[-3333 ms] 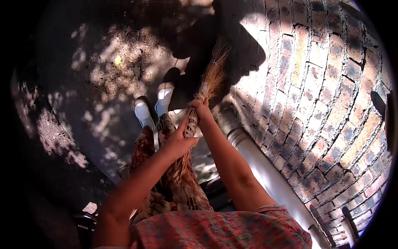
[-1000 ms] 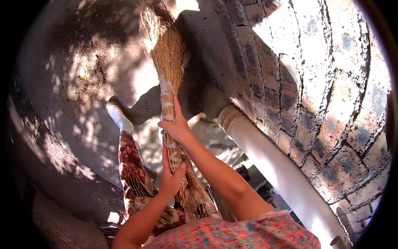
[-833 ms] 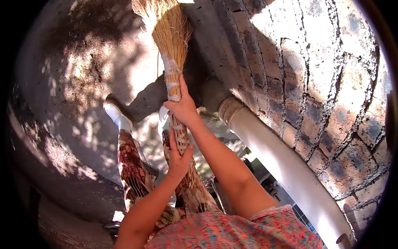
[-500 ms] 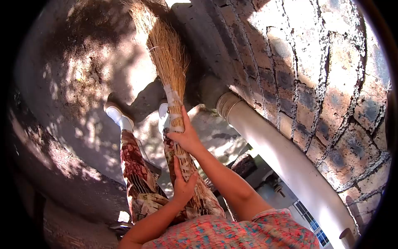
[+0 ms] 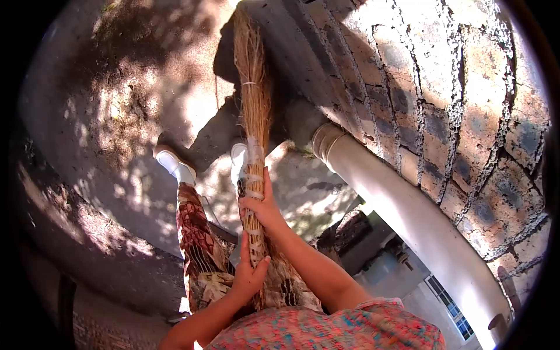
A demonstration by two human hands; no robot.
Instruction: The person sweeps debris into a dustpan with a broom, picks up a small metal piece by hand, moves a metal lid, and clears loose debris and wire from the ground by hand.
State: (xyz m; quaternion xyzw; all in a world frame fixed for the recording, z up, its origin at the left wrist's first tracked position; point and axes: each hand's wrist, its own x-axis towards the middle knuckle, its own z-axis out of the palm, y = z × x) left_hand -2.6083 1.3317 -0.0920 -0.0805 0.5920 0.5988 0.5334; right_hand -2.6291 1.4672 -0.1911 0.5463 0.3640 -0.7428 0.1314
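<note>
A long straw broom points away from my body, its handle bound with pale strips and its bristles reaching toward the wall's base at the top. My right hand is wrapped round the middle of the bound handle. Lower down, nearer my waist, my left hand holds the handle too, its fingers lying along the side. Part of the grip is hidden behind the handle.
A brick wall rises on the right, with a thick white pipe running along it. Below are my white shoes on sunlit, shadow-dappled ground. A blue-paned window shows at lower right.
The broom's bristle end has swung right toward the wall, and the broom now lies straighter up the view. Both hands still hold it, having shifted slightly.
</note>
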